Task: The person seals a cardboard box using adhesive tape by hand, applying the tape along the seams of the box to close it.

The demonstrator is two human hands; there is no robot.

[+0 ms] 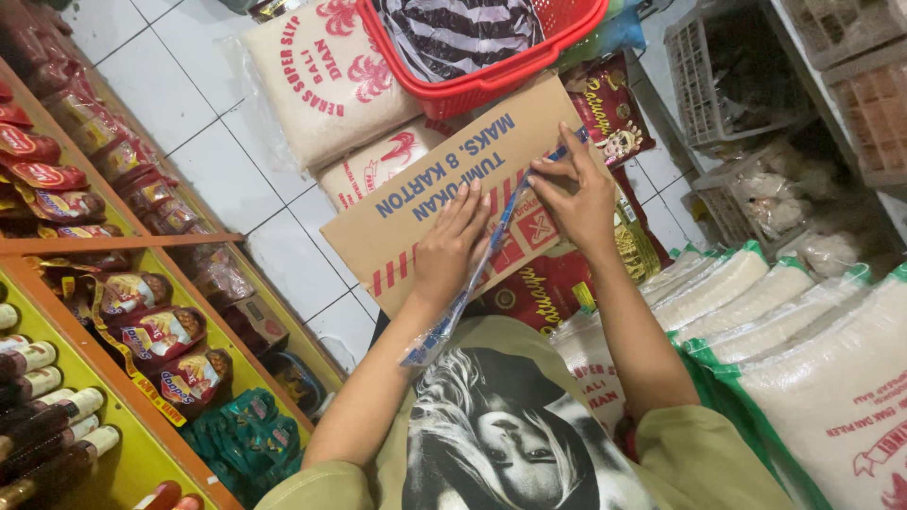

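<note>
Pressing flat brown cardboard box [444, 194] with open left hand [452, 247], right hand [574, 196] pinching clear blue-printed plastic strip [477, 274], box's far edge hidden under red plastic basket [472, 90]

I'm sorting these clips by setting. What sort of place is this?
Most likely a small grocery shop: big sacks of rice stacked on the floor, shelves of sauce pouches and bottles, and a red shopping basket.

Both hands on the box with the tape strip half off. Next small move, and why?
Probably pull the tape strip further along the cardboard box seam: the left hand presses the box flat, the right hand pinches the strip's far end, and the near end already hangs loose.
</note>
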